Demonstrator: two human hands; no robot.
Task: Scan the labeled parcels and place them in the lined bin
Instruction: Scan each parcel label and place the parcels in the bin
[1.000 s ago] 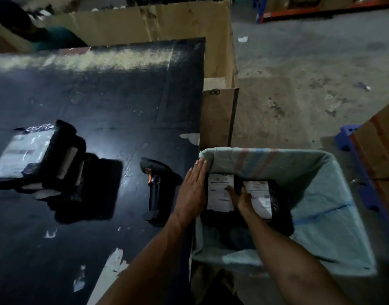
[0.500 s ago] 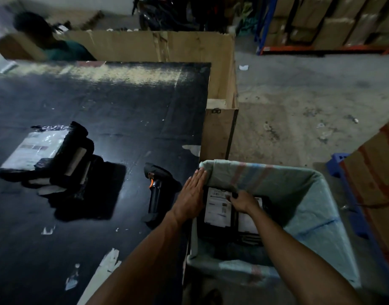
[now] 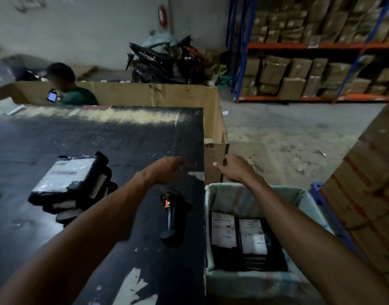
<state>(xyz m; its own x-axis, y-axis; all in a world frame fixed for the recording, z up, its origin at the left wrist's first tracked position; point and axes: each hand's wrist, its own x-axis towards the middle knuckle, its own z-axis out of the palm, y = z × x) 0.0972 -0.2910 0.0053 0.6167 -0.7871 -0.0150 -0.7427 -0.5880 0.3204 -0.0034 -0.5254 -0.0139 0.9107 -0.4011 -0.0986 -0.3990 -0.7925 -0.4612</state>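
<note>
Head view: your left hand (image 3: 167, 170) and right hand (image 3: 234, 169) hover loosely curled — empty. White-labelled black parcels (image 3: 224, 232) lie in the cloth-lined bin (image 3: 244, 194).

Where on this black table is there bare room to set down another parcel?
The far stretch of the table, between the parcel stack and the cardboard wall, is bare. So is the near left corner, in front of the stack. It is crowded around the scanner, with the left hand over the table just beyond it.
</note>
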